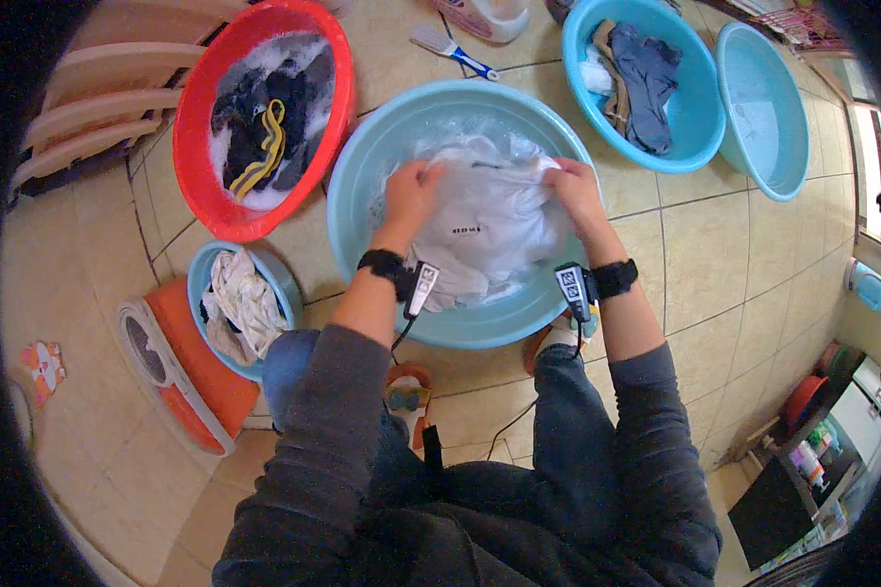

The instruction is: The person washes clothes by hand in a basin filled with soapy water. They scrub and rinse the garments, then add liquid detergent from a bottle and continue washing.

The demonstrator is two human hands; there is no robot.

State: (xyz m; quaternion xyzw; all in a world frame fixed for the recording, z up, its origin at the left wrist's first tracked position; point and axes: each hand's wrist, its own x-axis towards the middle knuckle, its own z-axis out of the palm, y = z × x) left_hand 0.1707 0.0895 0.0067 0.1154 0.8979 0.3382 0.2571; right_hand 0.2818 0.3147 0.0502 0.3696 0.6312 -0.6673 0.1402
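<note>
A large light-blue plastic basin [462, 330] stands on the floor before me, with water and suds in it. Both hands are over it, spreading a wet white garment [484, 202] that bears small dark lettering. My left hand [413, 194] grips the garment's left side, its fingertips partly blurred. On the right, my right hand [574, 192] pinches a bunched edge of the cloth between thumb and fingers. The lower part of the garment lies in the water. Each wrist wears a black strap with a small cabled device.
A red basin [349, 81] of dark clothes in suds is at the upper left. A scrub brush [455, 53] lies beyond my basin. Blue basins [694, 158] [796, 110] stand at the upper right, one holding dark garments. A small blue tub [198, 301] of pale laundry sits near my left knee.
</note>
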